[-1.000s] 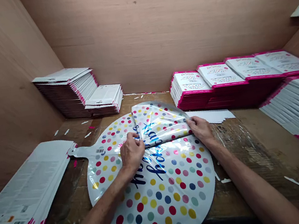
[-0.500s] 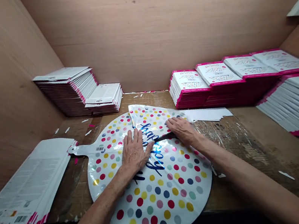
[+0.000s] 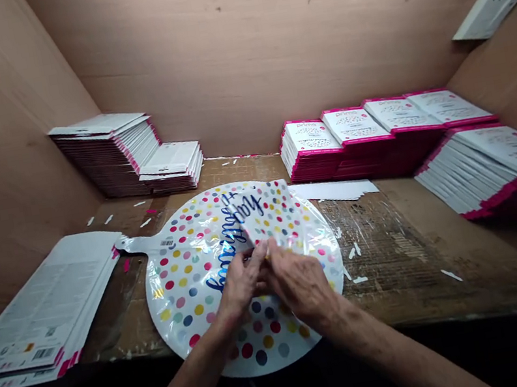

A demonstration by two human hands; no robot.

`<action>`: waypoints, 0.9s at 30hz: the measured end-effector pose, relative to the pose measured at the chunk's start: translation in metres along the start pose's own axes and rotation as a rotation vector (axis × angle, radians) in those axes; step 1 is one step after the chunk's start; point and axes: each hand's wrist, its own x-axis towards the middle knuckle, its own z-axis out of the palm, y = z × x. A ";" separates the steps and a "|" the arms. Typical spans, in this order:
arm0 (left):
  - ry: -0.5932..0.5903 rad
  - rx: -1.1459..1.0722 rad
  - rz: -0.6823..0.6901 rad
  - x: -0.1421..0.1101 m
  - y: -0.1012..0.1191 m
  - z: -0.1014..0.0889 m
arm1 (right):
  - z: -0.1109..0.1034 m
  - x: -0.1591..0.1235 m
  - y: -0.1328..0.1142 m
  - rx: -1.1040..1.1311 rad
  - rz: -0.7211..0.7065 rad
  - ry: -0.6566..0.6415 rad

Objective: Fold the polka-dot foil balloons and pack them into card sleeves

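Observation:
A flat, round foil balloon point(image 3: 184, 311) with coloured dots and blue lettering lies in front of me, its tail pointing left. A flap of its dotted foil point(image 3: 277, 217) is folded over at the upper right, with a piece of the lettering on it. My left hand point(image 3: 241, 285) and my right hand point(image 3: 303, 282) meet at the flap's near edge, and both are closed on the foil. Their fingertips almost touch, and the foil right under them is hidden. The balloon's near rim hangs past the table's front edge.
Printed white cards point(image 3: 44, 308) lie fanned at the left. Stacks of card packs stand at the back left point(image 3: 104, 160), back right point(image 3: 352, 131) and right point(image 3: 495, 160). White sheets point(image 3: 332, 190) lie behind the balloon. Paper scraps point(image 3: 451, 275) dot the brown tabletop point(image 3: 404, 294).
Both hands have moved from lying on the balloon to pinching the foil together, nearer to me. The folded flap has swung to the right. The view has shifted slightly.

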 end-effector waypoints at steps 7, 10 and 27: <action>-0.122 0.064 -0.116 0.000 0.009 -0.056 | 0.035 -0.021 0.042 0.127 -0.694 0.300; 0.009 0.527 -0.074 -0.013 0.015 -0.078 | 0.037 -0.008 0.051 0.093 -0.683 0.254; 0.437 0.855 0.214 -0.005 -0.021 -0.087 | 0.030 0.052 -0.003 0.099 0.066 0.243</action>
